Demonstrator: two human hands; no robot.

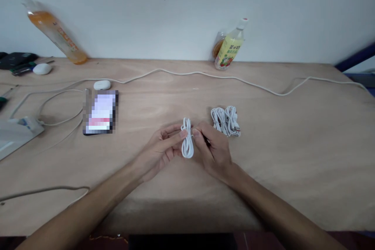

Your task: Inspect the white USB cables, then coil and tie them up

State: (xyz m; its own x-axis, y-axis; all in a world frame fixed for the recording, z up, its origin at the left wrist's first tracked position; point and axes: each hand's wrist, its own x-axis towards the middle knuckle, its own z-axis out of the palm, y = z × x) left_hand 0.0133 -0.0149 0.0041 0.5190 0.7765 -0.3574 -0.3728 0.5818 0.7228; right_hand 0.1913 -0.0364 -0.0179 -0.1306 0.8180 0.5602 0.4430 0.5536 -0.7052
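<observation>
A coiled white cable [187,148], gathered narrow at its middle, is held upright above the tabletop. My left hand [164,146] has it between the thumb and fingers, the thumb pressing on the coil's front. On the coil's other side, my right hand [215,146] is closed in a pinch at the gathered middle. A thin white tie seems to run from the coil to those fingertips, mostly hidden by them. Just beyond my right hand, more bundled white cables [225,119] lie side by side on the table, one showing a USB plug [237,128].
A phone [101,113] and a white earbud case [102,84] lie to the left, near a white power strip [20,133]. A long white cord [175,73] crosses the wooden table [293,144]. An orange drink bottle [58,37] and a yellow-labelled bottle [230,49] stand by the wall.
</observation>
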